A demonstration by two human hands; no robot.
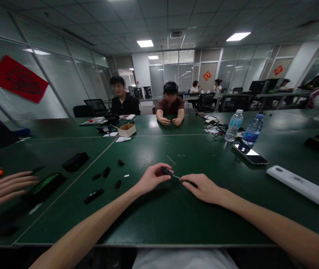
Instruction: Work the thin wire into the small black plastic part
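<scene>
My left hand (152, 179) pinches a small black plastic part (166, 171) between thumb and fingers. A thin rod (176, 177) runs from that part to my right hand (203, 188), whose fingertips pinch the rod's dark far end. Several small black plastic pieces (106, 172) lie on the green table (148, 224) to the left of my hands, with a larger black case (75, 161) beyond them. Another person's hand (4, 192) reaches in at the left edge, near a black device with a green-lit face (46, 186).
A white oblong device (302, 186) and a smartphone (249, 154) lie to the right, with two water bottles (234, 126) behind them. Across the table are a cardboard box (127, 130), tangled cables (214, 128) and two seated people (170, 104). A table seam crosses the left side.
</scene>
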